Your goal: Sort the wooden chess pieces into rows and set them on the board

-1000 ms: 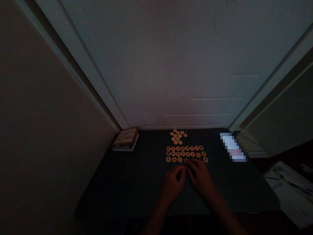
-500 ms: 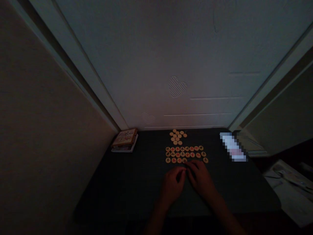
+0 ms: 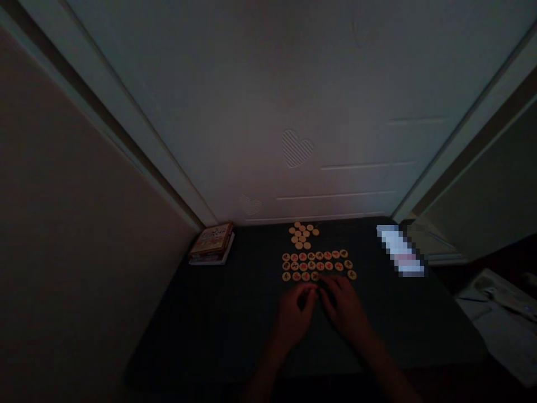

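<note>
On the dim worktop (image 3: 218,324) the left hand (image 3: 293,316) and right hand (image 3: 346,308) are held side by side, fingers curled; whether anything is pinched cannot be told. The nearest of three rows of marked discs (image 3: 316,266) seems touched by the right hand. Beyond, blank discs (image 3: 302,236) are clustered, and a box (image 3: 211,242) is set far left.
</note>
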Demonstrator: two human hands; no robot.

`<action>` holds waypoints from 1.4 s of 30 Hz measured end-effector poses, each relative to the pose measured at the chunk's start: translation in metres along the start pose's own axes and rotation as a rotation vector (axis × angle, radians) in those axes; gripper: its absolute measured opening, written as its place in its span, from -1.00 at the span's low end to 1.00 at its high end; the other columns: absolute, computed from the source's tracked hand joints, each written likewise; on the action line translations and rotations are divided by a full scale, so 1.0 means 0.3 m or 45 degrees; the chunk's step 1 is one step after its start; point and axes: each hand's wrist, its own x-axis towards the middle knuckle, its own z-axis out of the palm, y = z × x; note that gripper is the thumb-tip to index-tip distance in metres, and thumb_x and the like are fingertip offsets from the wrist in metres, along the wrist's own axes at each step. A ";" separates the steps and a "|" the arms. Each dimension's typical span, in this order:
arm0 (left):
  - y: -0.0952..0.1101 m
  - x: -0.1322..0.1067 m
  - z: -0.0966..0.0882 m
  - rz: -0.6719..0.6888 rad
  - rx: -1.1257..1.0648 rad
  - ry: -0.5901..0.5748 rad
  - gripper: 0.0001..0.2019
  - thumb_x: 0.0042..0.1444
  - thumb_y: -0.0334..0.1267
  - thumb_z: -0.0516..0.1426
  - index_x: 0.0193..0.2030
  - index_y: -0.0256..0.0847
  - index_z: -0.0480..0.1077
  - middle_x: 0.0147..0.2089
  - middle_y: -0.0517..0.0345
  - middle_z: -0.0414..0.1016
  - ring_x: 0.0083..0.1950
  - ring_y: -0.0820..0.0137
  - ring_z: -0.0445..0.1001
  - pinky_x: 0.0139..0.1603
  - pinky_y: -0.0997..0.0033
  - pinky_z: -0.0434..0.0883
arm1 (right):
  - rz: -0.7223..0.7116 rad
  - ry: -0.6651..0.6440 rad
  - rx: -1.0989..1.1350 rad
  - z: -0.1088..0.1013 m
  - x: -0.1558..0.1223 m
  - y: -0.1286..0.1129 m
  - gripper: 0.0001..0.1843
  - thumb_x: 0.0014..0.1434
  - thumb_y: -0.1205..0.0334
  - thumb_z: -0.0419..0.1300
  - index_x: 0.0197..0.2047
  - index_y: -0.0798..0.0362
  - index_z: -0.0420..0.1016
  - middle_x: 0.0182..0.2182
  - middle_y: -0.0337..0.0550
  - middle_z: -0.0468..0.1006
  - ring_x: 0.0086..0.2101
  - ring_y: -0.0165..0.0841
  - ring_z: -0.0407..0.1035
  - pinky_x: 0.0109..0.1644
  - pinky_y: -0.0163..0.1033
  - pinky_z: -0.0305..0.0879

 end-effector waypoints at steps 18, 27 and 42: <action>-0.237 0.651 -0.200 0.493 0.983 -0.293 -0.26 0.02 -0.62 0.03 0.38 -0.12 0.27 0.25 -0.05 0.40 0.27 0.17 0.33 0.32 0.05 0.28 | 0.105 0.102 0.287 -0.010 0.007 -0.003 -0.74 0.37 0.21 0.10 0.05 -0.04 0.53 -0.18 -0.06 0.62 -0.15 -0.21 0.53 -0.04 -0.10 0.50; -0.286 0.643 -0.252 0.407 1.164 -0.287 -0.30 0.09 -0.59 0.04 0.36 0.00 0.30 0.20 -0.06 0.41 0.20 0.11 0.35 0.22 0.04 0.30 | 0.116 0.083 0.294 -0.018 0.005 -0.011 -0.74 0.38 0.23 0.09 0.06 -0.03 0.52 -0.15 -0.06 0.63 -0.13 -0.20 0.52 -0.01 -0.07 0.48; -0.310 0.597 -0.267 0.511 0.990 -0.170 -0.65 0.30 -0.35 0.07 0.17 -0.14 0.48 0.18 -0.04 0.49 0.18 0.20 0.43 0.21 0.10 0.38 | 0.129 0.078 0.263 -0.018 0.007 -0.008 -0.76 0.38 0.22 0.09 0.01 -0.04 0.55 -0.16 -0.07 0.63 -0.12 -0.19 0.53 0.01 -0.07 0.47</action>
